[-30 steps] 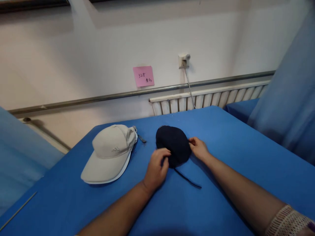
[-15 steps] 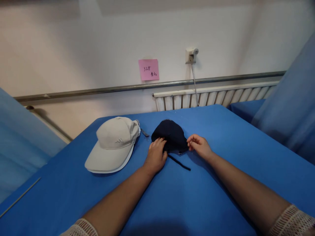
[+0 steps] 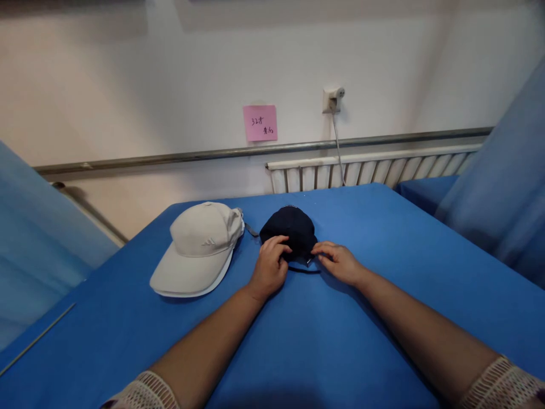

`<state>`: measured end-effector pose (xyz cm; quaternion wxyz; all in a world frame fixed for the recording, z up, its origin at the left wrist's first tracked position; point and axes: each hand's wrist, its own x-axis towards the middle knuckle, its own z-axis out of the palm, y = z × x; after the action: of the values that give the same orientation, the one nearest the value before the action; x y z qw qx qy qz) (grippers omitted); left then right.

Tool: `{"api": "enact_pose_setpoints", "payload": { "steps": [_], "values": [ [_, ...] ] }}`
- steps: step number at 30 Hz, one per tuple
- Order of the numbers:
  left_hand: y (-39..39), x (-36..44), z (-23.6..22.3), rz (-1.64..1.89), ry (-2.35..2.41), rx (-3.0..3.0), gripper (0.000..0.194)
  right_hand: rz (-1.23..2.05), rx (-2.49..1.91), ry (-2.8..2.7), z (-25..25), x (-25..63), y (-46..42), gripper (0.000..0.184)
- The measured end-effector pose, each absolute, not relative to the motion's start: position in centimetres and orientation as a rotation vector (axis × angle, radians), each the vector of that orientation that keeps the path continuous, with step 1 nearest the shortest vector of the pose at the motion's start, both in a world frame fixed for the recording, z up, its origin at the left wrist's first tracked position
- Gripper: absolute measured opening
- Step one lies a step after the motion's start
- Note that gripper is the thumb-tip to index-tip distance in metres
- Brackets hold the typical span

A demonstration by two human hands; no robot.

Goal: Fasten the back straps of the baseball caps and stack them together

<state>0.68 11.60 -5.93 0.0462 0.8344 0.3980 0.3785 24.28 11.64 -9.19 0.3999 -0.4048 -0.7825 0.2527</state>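
Observation:
A black cap [image 3: 292, 224] lies on the blue-covered table [image 3: 293, 341], its rounded crown toward the wall. My left hand [image 3: 270, 264] is at its near left side, with fingers curled over the fabric and the thumb low. On the opposite side, my right hand [image 3: 338, 262] has thumb and fingers closed at the cap's right edge. A small shiny metal piece [image 3: 309, 261] shows between the hands, and a thin black strap [image 3: 304, 271] lies along the table below the cap. The fabric under my left fingertips is hidden.
Left of the black cap sits a light-coloured cap [image 3: 198, 247], brim toward me, with a grey strap [image 3: 251, 229] trailing from its back. Behind the table are a metal rail [image 3: 191, 154], a radiator [image 3: 323, 175] and a plugged-in cable [image 3: 338, 142]. Blue curtains [image 3: 34, 244] hang on both sides.
My right hand has moved left with the cap's right edge, and the cap looks narrower. The strap's free end has swung up and left, now lying nearly level. My left hand has barely moved.

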Motion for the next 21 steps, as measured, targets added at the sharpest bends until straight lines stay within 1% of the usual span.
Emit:
{"api": "enact_pose_setpoints", "payload": {
  "steps": [3,6,8,12,15,21],
  "values": [
    [11.0,1.0,-5.4,1.171,1.124,2.584,0.03,0.553,-1.03,-2.106,-9.1,24.2,11.5,0.034],
    [10.4,1.3,-4.8,1.23,1.146,2.565,0.022,0.51,-1.072,-2.201,-9.0,23.8,11.3,0.036],
    [10.0,1.5,-4.5,1.207,1.149,2.558,0.02,0.488,-1.11,-2.234,-8.8,23.6,11.3,0.036],
    [9.8,1.8,-4.6,0.913,1.061,2.589,0.023,0.465,-1.213,-2.269,-8.5,23.1,11.3,0.033],
    [9.9,1.9,-4.8,0.721,1.048,2.604,0.024,0.447,-1.264,-2.286,-8.1,22.8,11.2,0.034],
    [10.2,1.9,-5.0,0.598,1.006,2.631,0.009,0.455,-1.32,-2.283,-7.7,22.1,11.0,0.023]
  ]
}}
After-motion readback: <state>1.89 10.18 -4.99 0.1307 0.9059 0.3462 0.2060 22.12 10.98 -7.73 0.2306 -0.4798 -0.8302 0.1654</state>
